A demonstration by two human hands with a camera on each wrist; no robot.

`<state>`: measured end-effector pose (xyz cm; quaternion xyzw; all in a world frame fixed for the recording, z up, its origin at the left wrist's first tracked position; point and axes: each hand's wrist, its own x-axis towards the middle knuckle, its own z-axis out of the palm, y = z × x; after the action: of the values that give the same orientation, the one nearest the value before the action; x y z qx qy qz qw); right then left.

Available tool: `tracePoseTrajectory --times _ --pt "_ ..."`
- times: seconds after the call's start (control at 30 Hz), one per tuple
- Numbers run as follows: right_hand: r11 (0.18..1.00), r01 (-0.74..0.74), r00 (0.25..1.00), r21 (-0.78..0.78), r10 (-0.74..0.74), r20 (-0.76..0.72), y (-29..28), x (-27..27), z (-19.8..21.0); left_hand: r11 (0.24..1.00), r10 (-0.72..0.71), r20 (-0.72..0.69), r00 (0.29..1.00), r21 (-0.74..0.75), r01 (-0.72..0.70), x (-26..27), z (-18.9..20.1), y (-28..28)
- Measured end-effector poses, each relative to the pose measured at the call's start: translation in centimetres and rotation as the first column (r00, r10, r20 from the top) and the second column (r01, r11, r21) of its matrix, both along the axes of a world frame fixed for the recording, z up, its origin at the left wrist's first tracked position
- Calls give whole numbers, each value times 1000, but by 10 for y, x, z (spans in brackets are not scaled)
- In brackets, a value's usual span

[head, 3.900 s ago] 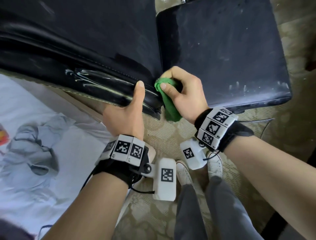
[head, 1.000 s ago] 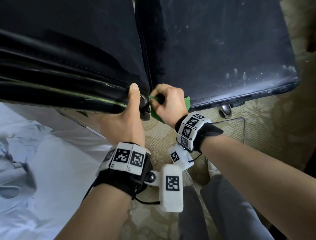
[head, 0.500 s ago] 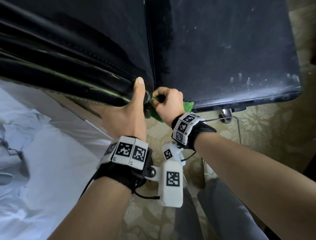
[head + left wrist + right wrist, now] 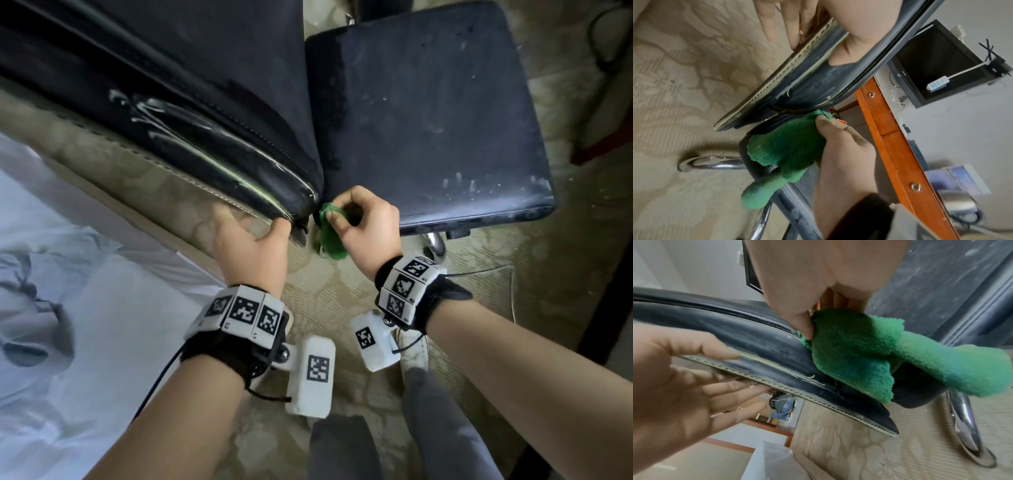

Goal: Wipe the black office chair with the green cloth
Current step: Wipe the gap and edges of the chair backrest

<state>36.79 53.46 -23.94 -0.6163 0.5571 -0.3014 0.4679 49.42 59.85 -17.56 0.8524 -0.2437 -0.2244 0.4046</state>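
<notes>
The black office chair shows its backrest (image 4: 171, 102) at upper left and its dusty seat (image 4: 428, 120) at right. My right hand (image 4: 359, 219) pinches the green cloth (image 4: 330, 240) between thumb and forefinger at the gap where backrest and seat meet. Most of the cloth (image 4: 859, 353) hangs loose below my fingers, in front of the chair's underside (image 4: 785, 146). My left hand (image 4: 253, 243) holds the backrest's lower stitched edge (image 4: 797, 392). Its thumb lies on the black side face and its fingers reach underneath.
White bedding (image 4: 68, 308) fills the lower left. A chrome chair leg (image 4: 966, 426) rests on the patterned beige carpet (image 4: 479, 308) below the seat. My legs and a white shoe (image 4: 414, 346) stand close behind my hands. Orange-brown wooden furniture (image 4: 890, 129) stands beyond the chair.
My left thumb has slid down from the backrest's side to its bottom corner. My right hand stays at the gap, and more of the cloth now hangs below it.
</notes>
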Motion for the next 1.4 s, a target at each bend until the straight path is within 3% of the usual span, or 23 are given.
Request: tracePoseTrajectory --times 0.17,0.33,0.57,0.73,1.0,1.17,1.4 --pt "984 100 995 -151 -95 38 16 12 11 988 -155 132 979 48 150 27 -9 5" --pt "941 171 982 -292 -188 -33 23 26 18 974 -226 160 961 42 222 38 -2 2" --pt "920 260 937 -294 -314 -155 7 38 15 969 -243 223 944 105 225 40 4 -4" --pt "893 300 928 -335 -355 -114 6 41 22 970 -227 187 956 129 206 41 7 -8" --pt "897 302 935 -324 -345 -82 24 52 33 966 -225 112 968 158 206 35 21 -6" --pt "865 308 941 -395 -337 -5 25 54 45 947 -290 139 947 188 262 35 21 -5" --pt "911 283 936 -298 -331 -122 26 47 28 938 -315 133 940 196 286 35 24 -4"
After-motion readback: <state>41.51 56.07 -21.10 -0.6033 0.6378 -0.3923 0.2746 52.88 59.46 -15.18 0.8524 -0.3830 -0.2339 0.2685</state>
